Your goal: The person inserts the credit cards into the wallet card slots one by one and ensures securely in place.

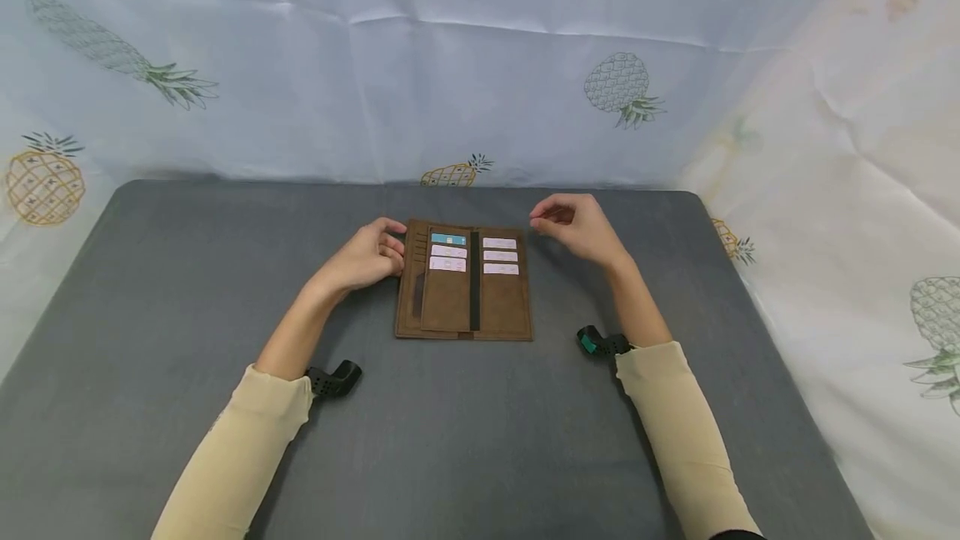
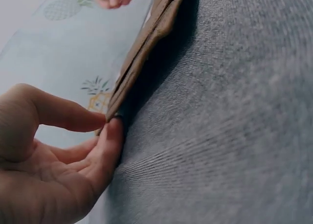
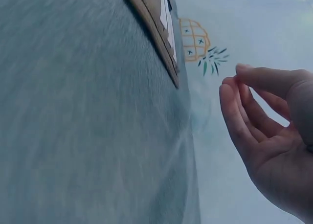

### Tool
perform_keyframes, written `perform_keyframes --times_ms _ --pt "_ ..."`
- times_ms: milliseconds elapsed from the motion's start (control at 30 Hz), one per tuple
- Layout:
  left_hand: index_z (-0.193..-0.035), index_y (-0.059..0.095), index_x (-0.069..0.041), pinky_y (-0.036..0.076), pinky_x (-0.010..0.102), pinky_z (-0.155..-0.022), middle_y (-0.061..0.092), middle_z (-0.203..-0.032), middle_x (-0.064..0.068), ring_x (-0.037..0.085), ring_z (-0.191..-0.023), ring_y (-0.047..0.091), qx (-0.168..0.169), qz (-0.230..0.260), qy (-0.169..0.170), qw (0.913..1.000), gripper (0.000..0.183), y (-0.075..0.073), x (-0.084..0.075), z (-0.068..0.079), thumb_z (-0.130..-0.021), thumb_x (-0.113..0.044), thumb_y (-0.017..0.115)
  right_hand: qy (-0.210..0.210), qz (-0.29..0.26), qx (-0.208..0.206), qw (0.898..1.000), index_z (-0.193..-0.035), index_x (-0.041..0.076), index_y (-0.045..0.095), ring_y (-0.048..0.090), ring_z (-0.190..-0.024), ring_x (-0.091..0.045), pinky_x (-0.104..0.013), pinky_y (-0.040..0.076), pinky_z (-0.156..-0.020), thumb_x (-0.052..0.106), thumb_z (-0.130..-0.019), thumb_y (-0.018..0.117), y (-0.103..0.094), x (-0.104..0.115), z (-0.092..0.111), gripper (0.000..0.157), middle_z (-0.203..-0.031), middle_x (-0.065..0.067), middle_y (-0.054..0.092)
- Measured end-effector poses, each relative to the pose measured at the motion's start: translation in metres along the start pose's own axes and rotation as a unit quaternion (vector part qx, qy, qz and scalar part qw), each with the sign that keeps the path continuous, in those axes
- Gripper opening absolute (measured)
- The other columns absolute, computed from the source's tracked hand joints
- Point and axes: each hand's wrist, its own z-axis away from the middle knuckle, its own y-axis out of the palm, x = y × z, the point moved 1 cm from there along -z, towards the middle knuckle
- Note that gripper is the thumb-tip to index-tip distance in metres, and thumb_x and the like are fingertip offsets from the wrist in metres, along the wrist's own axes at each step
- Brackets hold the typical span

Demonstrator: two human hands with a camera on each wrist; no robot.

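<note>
A brown bifold wallet (image 1: 504,302) lies spread flat, a dark strip down its middle. On its left side a blue card (image 1: 438,239) pokes out above two pale pink cards (image 1: 447,264); several pale cards (image 1: 500,256) fill slots on the right side. My left hand (image 1: 367,255) pinches the wallet's left edge between thumb and fingers; the left wrist view shows that edge (image 2: 129,79) tipped up at the fingertips. Off the wallet's upper right corner, my right hand (image 1: 576,226) hovers apart from it, fingers loosely bent toward the thumb, holding nothing.
The wallet rests on a dark grey table (image 1: 465,440). Behind and to the right hangs a pale cloth (image 1: 487,90) with pineapple prints. A black wrist camera (image 1: 335,378) sits on the left wrist, and another camera (image 1: 602,343) on the right.
</note>
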Motion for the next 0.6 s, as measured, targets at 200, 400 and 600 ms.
perform_keyframes --times_ms 200,400,600 --pt "-0.157 0.044 0.005 0.057 0.044 -0.091 0.063 -0.127 0.025 0.036 -0.106 0.07 -0.024 -0.086 0.007 0.996 0.056 -0.015 0.001 0.007 -0.105 -0.009 0.058 -0.01 0.038 -0.047 0.998 -0.114 0.003 0.079 0.076 -0.094 -0.03 -0.014 0.056 -0.079 0.013 -0.104 0.074 -0.019 -0.001 0.02 0.015 -0.108 -0.02 0.079" --pt "-0.151 0.053 0.005 0.057 0.056 -0.091 0.066 -0.125 0.027 0.041 -0.109 0.069 -0.075 -0.199 0.04 0.9764 0.047 -0.047 -0.006 0.034 -0.107 -0.013 0.06 -0.088 0.14 -0.144 0.976 -0.112 0.0 0.079 0.076 -0.09 -0.029 -0.009 0.053 -0.081 0.007 -0.102 0.076 -0.043 0.005 0.033 0.013 -0.104 -0.019 0.079" --pt "-0.158 0.051 -0.002 0.047 0.072 -0.106 0.061 -0.144 0.032 0.052 -0.131 0.059 -0.231 -0.35 0.132 0.8984 0.063 -0.076 -0.02 0.057 -0.108 -0.038 0.062 -0.118 0.258 -0.169 0.944 -0.155 0.005 0.057 0.06 -0.136 -0.049 -0.066 0.05 -0.11 0.045 -0.106 0.07 -0.056 0.013 0.031 0.064 -0.151 -0.028 0.058"
